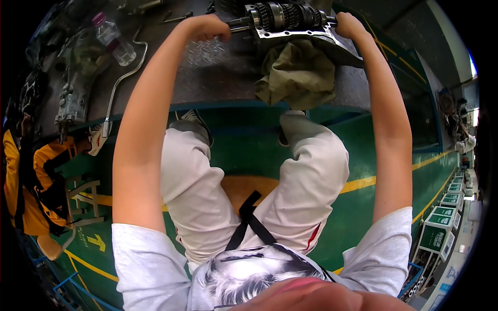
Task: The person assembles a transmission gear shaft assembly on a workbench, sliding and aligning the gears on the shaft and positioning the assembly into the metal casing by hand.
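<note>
A gear shaft [285,15] with several dark toothed gears lies across a silver gearbox housing half [298,35] at the far edge of my view. My left hand [208,27] is closed around the shaft end that sticks out on the left. On the opposite side, my right hand [349,26] is closed at the thin right end of the shaft; its fingertips are partly hidden. Below the housing, on the near side, a crumpled olive cloth [298,72] lies on the dark metal workbench [218,78].
Left on the bench are a clear bottle [115,41] with a pink cap, a bent metal wrench bar [120,78] overhanging the edge, and a metal casting [72,103]. A person in yellow and black [44,160] is at left. Green boxes [438,233] line the right.
</note>
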